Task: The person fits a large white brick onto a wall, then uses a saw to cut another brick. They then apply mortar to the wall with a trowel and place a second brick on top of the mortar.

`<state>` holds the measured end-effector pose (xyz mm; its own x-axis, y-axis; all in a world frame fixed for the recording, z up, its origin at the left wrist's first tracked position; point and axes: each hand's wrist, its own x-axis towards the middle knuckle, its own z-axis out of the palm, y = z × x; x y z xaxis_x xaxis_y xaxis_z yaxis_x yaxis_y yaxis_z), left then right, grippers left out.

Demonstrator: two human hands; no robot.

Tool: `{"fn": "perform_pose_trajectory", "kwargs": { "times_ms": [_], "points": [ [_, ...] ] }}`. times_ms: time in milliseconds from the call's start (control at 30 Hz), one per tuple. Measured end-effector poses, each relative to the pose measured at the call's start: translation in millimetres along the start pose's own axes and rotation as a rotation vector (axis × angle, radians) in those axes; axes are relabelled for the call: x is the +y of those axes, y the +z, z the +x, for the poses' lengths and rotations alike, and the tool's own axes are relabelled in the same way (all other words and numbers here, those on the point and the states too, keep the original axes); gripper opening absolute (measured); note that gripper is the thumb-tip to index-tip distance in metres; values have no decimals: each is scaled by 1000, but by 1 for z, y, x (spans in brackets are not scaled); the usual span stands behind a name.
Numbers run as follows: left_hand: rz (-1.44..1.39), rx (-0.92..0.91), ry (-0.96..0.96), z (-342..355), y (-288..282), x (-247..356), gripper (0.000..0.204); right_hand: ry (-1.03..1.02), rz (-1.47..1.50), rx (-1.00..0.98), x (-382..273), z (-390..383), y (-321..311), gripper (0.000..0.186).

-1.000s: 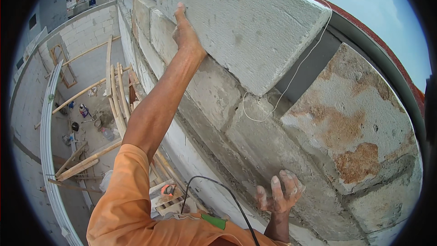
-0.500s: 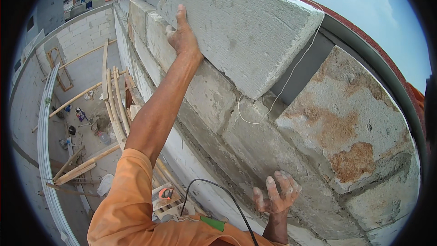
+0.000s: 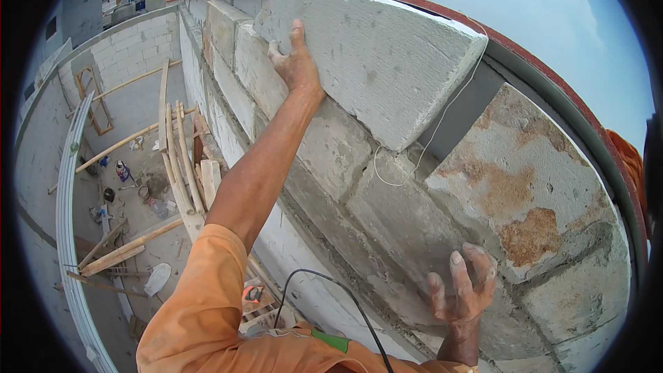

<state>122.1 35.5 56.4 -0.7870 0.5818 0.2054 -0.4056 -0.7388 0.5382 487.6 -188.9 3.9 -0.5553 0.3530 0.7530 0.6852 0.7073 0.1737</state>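
The large pale-grey, rough-faced masonry block point(image 3: 373, 62) sits atop the grey block wall point(image 3: 330, 144). It looks stiff, heavy and chip-prone at its corners — best held at both ends. The bare, dusty left hand point(image 3: 298, 68) spreads its grip, unclosed, against its lower left; the bare, dusty right hand point(image 3: 465, 291) is empty, fingers loosely curled — wall contact unclear.

The person wore an orange shirt point(image 3: 200, 311) with a green patch point(image 3: 330, 340), possibly a label. Left of that patch was a short, creased sleeve point(image 3: 231, 252); above it arched a thin black cable point(image 3: 347, 295); right of it, the right hand point(image 3: 464, 297) looked dusty.
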Motion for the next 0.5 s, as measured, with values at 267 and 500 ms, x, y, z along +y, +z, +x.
{"fn": "perform_pose_trajectory", "kwargs": {
  "times_ms": [267, 500],
  "points": [
    [51, 50, 44, 6, 2, -11, 107, -101, -536, -15, 0, 85, -71, 53],
    [95, 71, 38, 4, 1, -13, 105, -152, -881, -121, -6, 138, -93, 64]
  ]
}}
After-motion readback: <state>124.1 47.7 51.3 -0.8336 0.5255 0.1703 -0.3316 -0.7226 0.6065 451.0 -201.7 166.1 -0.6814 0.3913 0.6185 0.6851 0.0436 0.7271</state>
